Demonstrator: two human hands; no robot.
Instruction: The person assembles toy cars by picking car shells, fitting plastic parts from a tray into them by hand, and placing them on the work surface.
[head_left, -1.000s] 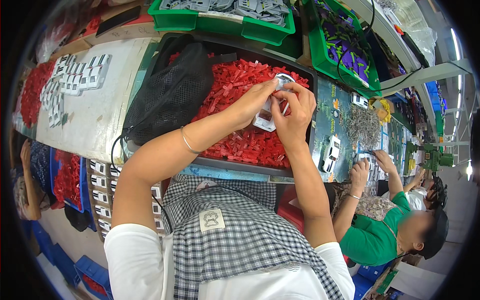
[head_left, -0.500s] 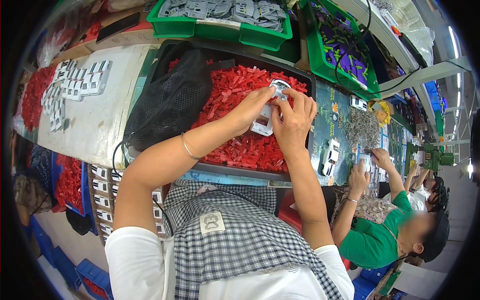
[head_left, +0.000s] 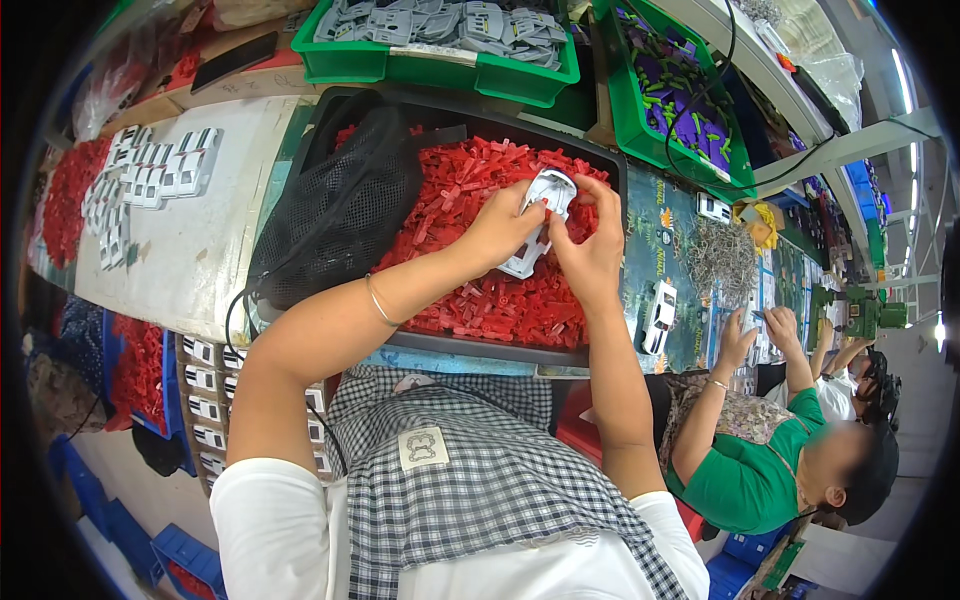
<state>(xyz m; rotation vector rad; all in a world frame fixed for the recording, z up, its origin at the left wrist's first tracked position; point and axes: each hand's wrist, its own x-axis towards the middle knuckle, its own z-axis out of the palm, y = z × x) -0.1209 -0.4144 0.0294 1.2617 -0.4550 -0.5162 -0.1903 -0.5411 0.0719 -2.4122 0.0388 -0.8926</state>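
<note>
A white toy car body shell (head_left: 549,187) is held between both hands above a black tray (head_left: 470,349) heaped with small red plastic parts (head_left: 470,190). My left hand (head_left: 503,226) grips the shell from its left side, fingers bent against it. Curled around the right side, my right hand (head_left: 592,238) has its thumb at the middle of the shell. A bit of red shows between the fingertips there; whether it is a separate part being pressed in, I cannot tell. Black mesh cloth (head_left: 345,205) lies over the tray's left part.
Finished-looking white car shells (head_left: 165,170) stand in rows on a board at left. Green bins hold grey parts (head_left: 470,25) and purple-green parts (head_left: 690,110). One white car (head_left: 659,318) lies right of the tray, near a wire pile (head_left: 724,262). A co-worker (head_left: 745,450) sits at right.
The car shell has tilted and turned in my hands, showing more of its hollow inside. My right fingers have shifted from its top to its right side.
</note>
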